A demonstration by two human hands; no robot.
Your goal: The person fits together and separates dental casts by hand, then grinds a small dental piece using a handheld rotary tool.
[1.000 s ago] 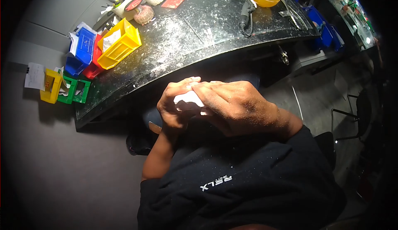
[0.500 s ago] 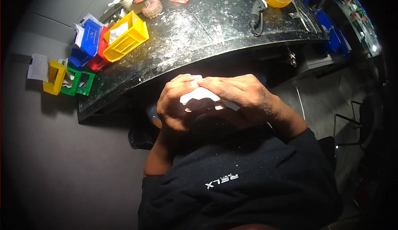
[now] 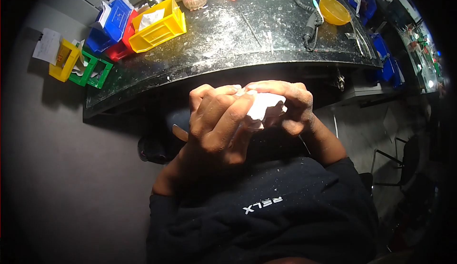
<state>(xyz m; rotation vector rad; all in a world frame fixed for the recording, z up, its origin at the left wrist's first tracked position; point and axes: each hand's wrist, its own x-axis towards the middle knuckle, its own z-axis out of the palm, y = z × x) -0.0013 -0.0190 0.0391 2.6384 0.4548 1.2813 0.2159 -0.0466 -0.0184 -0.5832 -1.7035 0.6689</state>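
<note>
While both hands are held up in front of the worktop [image 3: 223, 40], on the wearer's side of its near edge, a jagged white plaster-like piece [image 3: 266, 103] sits between them. The left hand [image 3: 212, 119] has its fingers bent along the piece's left side; the right hand [image 3: 295, 102] curls its fingers over the top and right. Both sets of fingers grip the piece, its ragged lower edge showing between them. On the worktop's left part stands a yellow bin [image 3: 159, 32]; toward its right end, a black corded handpiece [image 3: 310, 27] lies beside an amber bowl [image 3: 335, 12].
</note>
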